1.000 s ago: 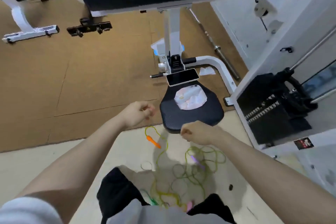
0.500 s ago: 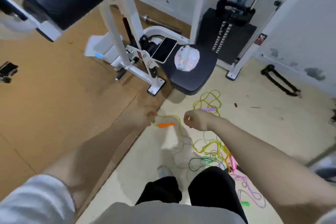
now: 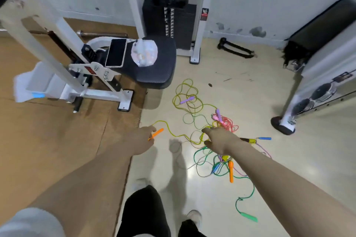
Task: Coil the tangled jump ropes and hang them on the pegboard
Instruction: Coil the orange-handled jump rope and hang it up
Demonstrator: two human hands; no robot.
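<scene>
left hand [image 3: 141, 140] pinched the orange handle [image 3: 156, 133], its yellow cord [image 3: 179, 135] running rightward to the right hand [image 3: 221, 139], which gripped that cord just above the tangle [image 3: 217, 159], the nearer hand to it.

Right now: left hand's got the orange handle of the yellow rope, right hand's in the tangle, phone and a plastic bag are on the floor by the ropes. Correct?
Not quite. In the head view the phone and plastic bag lie on the black machine seat, not the floor. The rest holds: the left hand holds the orange handle of the yellow rope, and the right hand is in the tangle.
</scene>
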